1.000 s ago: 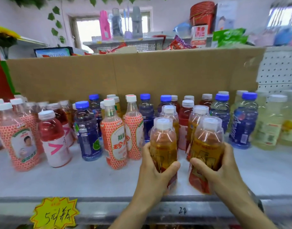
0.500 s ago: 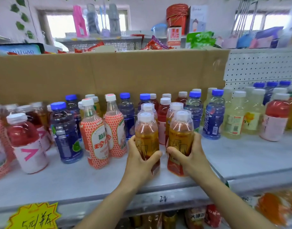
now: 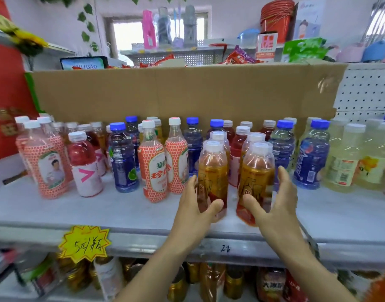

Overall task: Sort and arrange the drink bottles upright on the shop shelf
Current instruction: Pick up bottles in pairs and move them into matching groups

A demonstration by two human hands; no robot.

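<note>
Change, right hand [image 3: 276,210]: wrapped tight round the right amber bottle [image 3: 258,171] half a second ago; fingers [image 3: 283,182] now straighter and raised along its right side, thumb laid across the lower label. Finger contact blurred; cannot tell.
Change, left hand [image 3: 193,210]: none apparent. Thumb still curled across the front of the left amber bottle [image 3: 213,171], fingers round its left side.
Bottle position: both upright on the shelf [image 3: 121,210], near the front edge, side by side with a narrow gap, each directly in front of a rear amber bottle [image 3: 218,136].
Meaning for task: placement of this pair judged nearly complete; release probably the next step.
Left neighbour: honeycomb-label bottle [image 3: 153,166], just beside the left wrist.
Right neighbour: blue-capped bottle [image 3: 311,158], near the right fingers.
Between the columns: red drink bottle [image 3: 239,144], set further back.
Backdrop: cardboard panel [image 3: 187,92] behind all rows.
Front rail: yellow price tag [image 3: 84,244].
Obstruction: tight spacing either side; risk of toppling a neighbour on withdrawal.
</note>
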